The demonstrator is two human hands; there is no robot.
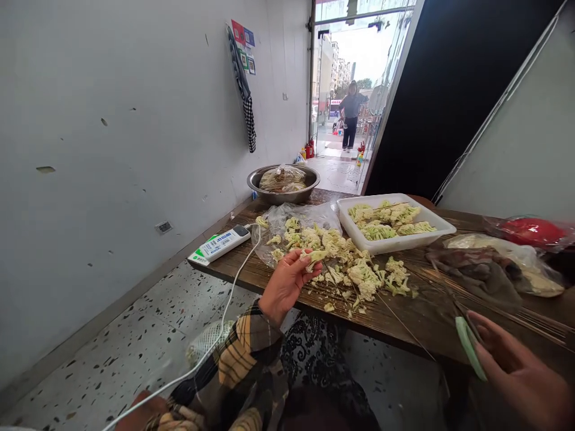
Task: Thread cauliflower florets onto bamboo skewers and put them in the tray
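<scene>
My left hand [290, 282] is closed on a small cauliflower floret [315, 256], pinched by its pale green stem above the table's near edge. Low on the right, my right hand [516, 365] grips scissors by their light green handles [469, 347], with dark blades pointing toward the table. Between the two hands lies a loose pile of cauliflower pieces [365, 276], partly on a clear plastic bag [287, 214]. Thin skewers stick out among the pieces. Behind the pile stands a white plastic tray [406, 244] holding more cauliflower, some of it on skewers.
A metal basin [253, 181] with a plastic-wrapped bundle is at the back. A white payment device [220, 244] sits left, its white cable [233, 281] running past my left arm. Bundled skewers [530, 320], a dark cloth [485, 272] and red plastic [532, 230] lie right. A person [351, 114] stands in the doorway.
</scene>
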